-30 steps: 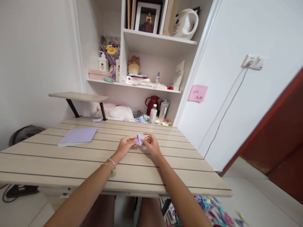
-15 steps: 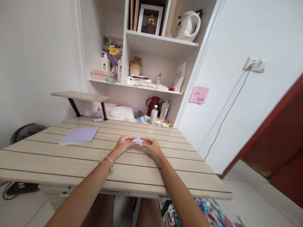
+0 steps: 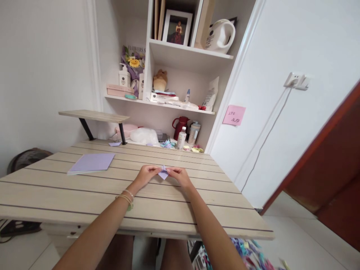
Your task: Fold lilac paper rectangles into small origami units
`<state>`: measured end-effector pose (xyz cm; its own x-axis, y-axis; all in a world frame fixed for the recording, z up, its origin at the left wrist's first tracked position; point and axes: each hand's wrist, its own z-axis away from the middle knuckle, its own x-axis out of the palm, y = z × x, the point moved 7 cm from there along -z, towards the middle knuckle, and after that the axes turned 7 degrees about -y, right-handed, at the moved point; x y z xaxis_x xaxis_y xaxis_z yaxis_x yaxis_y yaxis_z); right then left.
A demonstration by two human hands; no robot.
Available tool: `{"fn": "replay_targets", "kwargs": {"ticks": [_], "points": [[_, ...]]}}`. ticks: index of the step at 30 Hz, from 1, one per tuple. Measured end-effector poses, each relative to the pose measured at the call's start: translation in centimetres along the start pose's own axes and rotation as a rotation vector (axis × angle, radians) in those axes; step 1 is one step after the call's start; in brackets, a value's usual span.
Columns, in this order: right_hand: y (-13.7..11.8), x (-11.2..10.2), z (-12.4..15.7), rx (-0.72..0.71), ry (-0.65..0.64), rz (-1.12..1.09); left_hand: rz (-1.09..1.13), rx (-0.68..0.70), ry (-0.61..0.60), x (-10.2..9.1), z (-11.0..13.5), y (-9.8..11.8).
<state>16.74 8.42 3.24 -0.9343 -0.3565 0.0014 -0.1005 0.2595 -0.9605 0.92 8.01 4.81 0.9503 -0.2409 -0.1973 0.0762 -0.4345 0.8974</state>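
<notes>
A small folded piece of lilac paper (image 3: 163, 173) is held just above the wooden table (image 3: 84, 195), near its middle. My left hand (image 3: 146, 175) pinches its left side and my right hand (image 3: 179, 176) pinches its right side, fingers closed on it. A stack of lilac paper sheets (image 3: 91, 163) lies flat to the left, well apart from both hands. Thin bracelets circle my left wrist.
White shelves (image 3: 180, 105) behind the table hold a red jug (image 3: 180, 125), bottles, a picture frame and a white kettle (image 3: 221, 34). A small raised shelf (image 3: 92, 115) stands at the back left. Colourful folded papers (image 3: 247, 251) litter the floor at the lower right.
The folded paper has gone from upright between the fingertips to lower and flatter, with both hands pinching its ends. The view has shifted slightly.
</notes>
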Motion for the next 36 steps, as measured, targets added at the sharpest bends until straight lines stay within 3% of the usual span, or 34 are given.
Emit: {"fn": "replay_targets", "kwargs": {"ticks": [9, 13, 18, 26, 36], "points": [[-0.5, 0.2, -0.2, -0.106, 0.053, 0.043, 0.121, -0.007, 0.041, 0.1, 0.1, -0.2], [-0.1, 0.1, -0.1, -0.083, 0.077, -0.068, 0.146, -0.019, 0.007, 0.6, 0.4, 0.0], [0.6, 0.3, -0.2, -0.012, 0.019, -0.067, 0.087, 0.026, -0.070, 1.5, 0.6, 0.4], [1.3, -0.4, -0.2, 0.068, 0.089, -0.101, 0.084, -0.040, -0.013, 0.9, 0.2, -0.7], [0.6, 0.0, 0.1, 0.035, 0.046, -0.091, 0.133, -0.094, -0.106, 1.8, 0.5, -1.3]]}}
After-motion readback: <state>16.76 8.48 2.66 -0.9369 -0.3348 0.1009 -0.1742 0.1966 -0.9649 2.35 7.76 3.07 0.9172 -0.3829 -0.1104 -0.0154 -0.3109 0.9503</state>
